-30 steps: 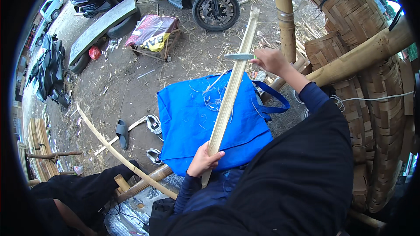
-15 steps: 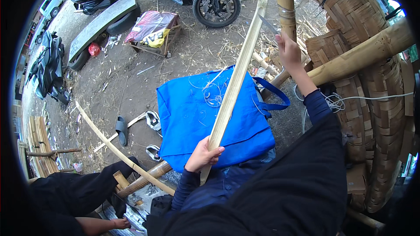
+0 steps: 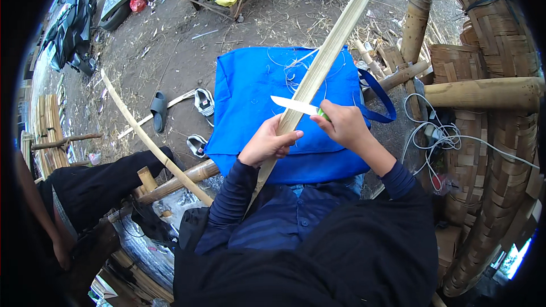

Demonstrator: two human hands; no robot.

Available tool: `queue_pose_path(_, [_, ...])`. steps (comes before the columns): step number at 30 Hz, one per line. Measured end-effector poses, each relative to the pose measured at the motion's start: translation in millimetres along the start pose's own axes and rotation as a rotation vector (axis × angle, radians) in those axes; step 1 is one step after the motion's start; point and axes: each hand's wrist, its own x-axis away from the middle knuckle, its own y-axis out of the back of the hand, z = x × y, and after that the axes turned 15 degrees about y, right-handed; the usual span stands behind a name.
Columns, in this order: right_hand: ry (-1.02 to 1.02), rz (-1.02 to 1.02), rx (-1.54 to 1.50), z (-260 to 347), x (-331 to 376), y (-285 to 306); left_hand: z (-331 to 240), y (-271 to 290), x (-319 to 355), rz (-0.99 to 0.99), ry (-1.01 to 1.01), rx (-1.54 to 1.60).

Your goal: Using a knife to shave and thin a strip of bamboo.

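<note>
My left hand (image 3: 270, 141) is wrapped round the lower part of a long, pale bamboo strip (image 3: 323, 67), which slants from my lap up to the far right. In my right hand (image 3: 346, 127) is a knife (image 3: 296, 105) with a green handle. Its blade points left and lies across the strip, just above my left hand; whether it touches the wood I cannot tell. Under both hands a blue cloth bag (image 3: 244, 102) covers my knees, with thin curled shavings (image 3: 290, 71) on it.
At left a person's dark-clad leg (image 3: 96, 187) and a curved bamboo strip (image 3: 142, 136) lie near me. A bamboo post (image 3: 418, 17), a bamboo rail (image 3: 483, 95), white cord (image 3: 443, 136) and woven panels (image 3: 500, 34) stand at right. Sneakers (image 3: 203, 102) and a grey sandal (image 3: 159, 112) are on the ground.
My right hand has brought the knife from the strip's far end down close to my left hand. The left hand keeps its hold on the strip. My view has tilted downward.
</note>
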Motion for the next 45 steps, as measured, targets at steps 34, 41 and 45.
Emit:
queue_pose_path(34, [-0.412,-0.289,0.629,-95,23,61,32,-12,8,0.049,0.048,-0.032])
queue_pose_path(41, [0.026,-0.075,0.125,4,17,-9,11,-10,5,-0.05,0.042,-0.027])
queue_pose_path(45, [0.136,-0.052,0.327,2,13,-11,13,-14,4,-0.156,-0.041,-0.145])
